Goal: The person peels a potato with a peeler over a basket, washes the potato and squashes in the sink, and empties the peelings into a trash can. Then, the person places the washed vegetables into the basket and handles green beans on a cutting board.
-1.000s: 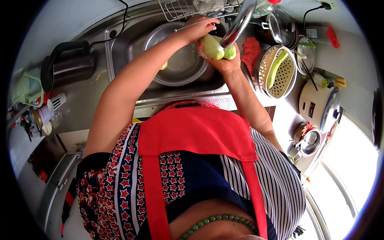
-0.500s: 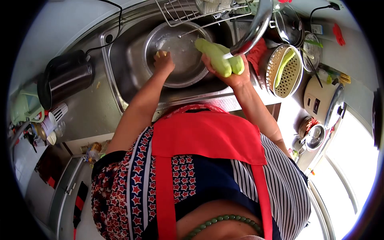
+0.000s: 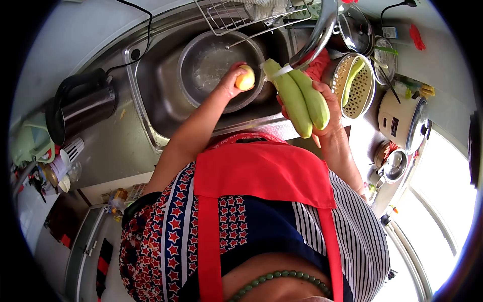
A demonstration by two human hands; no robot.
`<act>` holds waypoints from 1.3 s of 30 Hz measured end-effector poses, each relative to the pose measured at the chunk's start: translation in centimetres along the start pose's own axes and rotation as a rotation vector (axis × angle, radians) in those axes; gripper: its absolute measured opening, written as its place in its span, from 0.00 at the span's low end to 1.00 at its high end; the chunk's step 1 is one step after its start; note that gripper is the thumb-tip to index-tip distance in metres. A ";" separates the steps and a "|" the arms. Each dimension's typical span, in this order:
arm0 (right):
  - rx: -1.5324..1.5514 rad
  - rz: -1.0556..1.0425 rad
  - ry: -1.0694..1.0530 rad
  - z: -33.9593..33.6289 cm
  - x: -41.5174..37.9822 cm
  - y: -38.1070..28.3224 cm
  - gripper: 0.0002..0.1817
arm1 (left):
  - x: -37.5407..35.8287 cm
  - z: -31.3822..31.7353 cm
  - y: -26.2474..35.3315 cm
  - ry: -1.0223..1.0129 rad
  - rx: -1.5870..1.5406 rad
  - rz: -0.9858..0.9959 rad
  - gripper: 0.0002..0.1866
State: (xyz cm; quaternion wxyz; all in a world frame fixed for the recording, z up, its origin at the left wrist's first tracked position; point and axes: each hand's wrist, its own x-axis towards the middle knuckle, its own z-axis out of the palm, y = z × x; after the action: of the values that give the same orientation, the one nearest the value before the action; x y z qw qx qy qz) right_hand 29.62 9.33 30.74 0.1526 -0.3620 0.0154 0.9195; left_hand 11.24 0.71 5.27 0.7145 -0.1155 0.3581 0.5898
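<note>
My left hand (image 3: 234, 80) holds a round yellow-orange item (image 3: 245, 77) above the right side of a metal basin (image 3: 188, 75) in the sink. Two pale green, long vegetables (image 3: 297, 98) lie side by side in my right hand (image 3: 329, 108), to the right of the basin. Water from the curved faucet (image 3: 322, 35) falls onto their upper ends. Some water shows in the bottom of the basin.
Right of the sink stands a perforated basket (image 3: 359, 95) with a green piece (image 3: 353, 80) in it, near a rice cooker (image 3: 400, 121). A wire rack (image 3: 221, 25) overhangs the sink's back. A dark kettle (image 3: 85, 108) is at the left.
My left hand has lifted the round item out of the basin and moved right. My right hand has shifted right and towards me, and the green vegetables now point more towards my body.
</note>
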 end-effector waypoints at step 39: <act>-0.060 -0.238 -0.220 -2.2 -6.3 -1.7 0.32 | 1.3 15.5 6.8 0.036 1.659 0.434 0.30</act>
State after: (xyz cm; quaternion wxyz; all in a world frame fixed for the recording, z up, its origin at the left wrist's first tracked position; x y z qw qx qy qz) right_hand 35.96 8.89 33.50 0.2501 -0.2626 -0.0719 0.9291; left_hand 10.80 12.67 17.27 0.4336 0.5062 0.6991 0.2589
